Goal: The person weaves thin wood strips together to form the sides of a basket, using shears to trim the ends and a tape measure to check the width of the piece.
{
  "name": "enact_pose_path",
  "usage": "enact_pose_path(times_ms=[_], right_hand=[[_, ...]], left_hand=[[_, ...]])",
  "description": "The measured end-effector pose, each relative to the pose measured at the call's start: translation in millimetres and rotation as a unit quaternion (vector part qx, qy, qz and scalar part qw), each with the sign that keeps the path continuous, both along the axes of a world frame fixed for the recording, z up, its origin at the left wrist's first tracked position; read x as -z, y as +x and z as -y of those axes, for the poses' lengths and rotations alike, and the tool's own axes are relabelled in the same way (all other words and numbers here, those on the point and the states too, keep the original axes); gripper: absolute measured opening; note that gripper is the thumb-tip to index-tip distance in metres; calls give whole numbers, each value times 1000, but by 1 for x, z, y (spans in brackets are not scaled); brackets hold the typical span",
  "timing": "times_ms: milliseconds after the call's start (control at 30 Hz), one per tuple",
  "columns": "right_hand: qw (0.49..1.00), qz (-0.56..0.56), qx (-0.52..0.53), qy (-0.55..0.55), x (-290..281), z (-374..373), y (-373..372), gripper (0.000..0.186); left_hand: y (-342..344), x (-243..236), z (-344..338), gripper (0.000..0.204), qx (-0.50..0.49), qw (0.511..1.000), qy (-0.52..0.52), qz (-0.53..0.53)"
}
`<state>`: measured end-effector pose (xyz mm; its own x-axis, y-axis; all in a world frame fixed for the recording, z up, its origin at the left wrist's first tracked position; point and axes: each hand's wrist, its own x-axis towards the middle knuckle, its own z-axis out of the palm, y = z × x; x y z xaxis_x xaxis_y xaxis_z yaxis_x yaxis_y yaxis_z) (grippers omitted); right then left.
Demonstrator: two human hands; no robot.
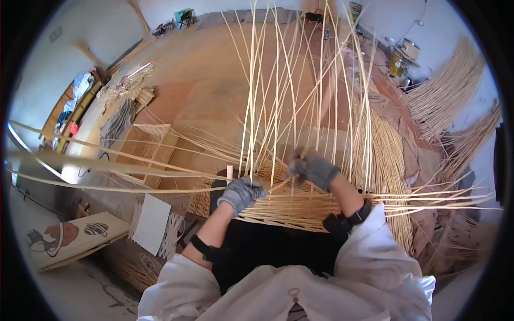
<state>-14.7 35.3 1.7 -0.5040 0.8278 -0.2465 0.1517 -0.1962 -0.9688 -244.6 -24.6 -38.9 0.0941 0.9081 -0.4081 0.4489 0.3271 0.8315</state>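
Gripping: left hand (242, 194) is closed at the top left of the weave, pinching a strand (277, 186); same strand runs across to right hand (315, 170), fingers curled round it. Exact fingertip contact on the right: blurred, can't tell.
Woven panel (289, 209): lower centre of frame, lying crosswise just above the black cloth (267, 246) at the lap.
Upright canes (277, 107): rise from the panel toward top centre, fanned, several crossing.
Weight: probably light for its size; long uprights likely make it top-heavy and whippy.
Stiffness: panel body should be fairly firm, single canes springy. Expect kinks or splits if bent too sharply.
Surface: canes look smooth, so some slip is likely; gloves should help.
Where to hold: woven edge near an upright's base, where rows are packed. Free tips would just flex.
Side rods: loose ends (444, 202) stick out at right of frame, easy to snag; long canes (107, 187) run off to the left edge.
Count, work: one panel, two gloved hands, two black wrist straps (206, 249). Uprights over a dozen; overlap blocks an exact number.
Count, surroundings: one open basket (140, 159) left of centre, one white board (150, 224) lower left, one yellow bucket (397, 64) upper right, two hanging cane bundles (452, 85) right. Flat cane heap (383, 144) right of centre: one pile, stems uncountable.
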Motion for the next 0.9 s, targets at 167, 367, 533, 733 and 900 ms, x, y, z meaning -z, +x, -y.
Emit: enact_pose_path(times_ms=[167,367,533,733,900], right_hand=[[918,129,206,312,23,-86,-82,41],[871,-257,373,190,23,17,-23,33],[872,10,234,431,14,86,-16,24],[921,-138,316,181,60,81,74,27],[968,67,198,139,47,37,107,24]], left_hand=[[11,12,0,44,-82,978,25,-189],[6,2,-10,50,-30,993,75,-86],[30,-38,-14,79,-63,967,-7,-248],[65,-48,-22,67,52,872,336,-353],[100,-27,-23,50,219,958,58,-178]])
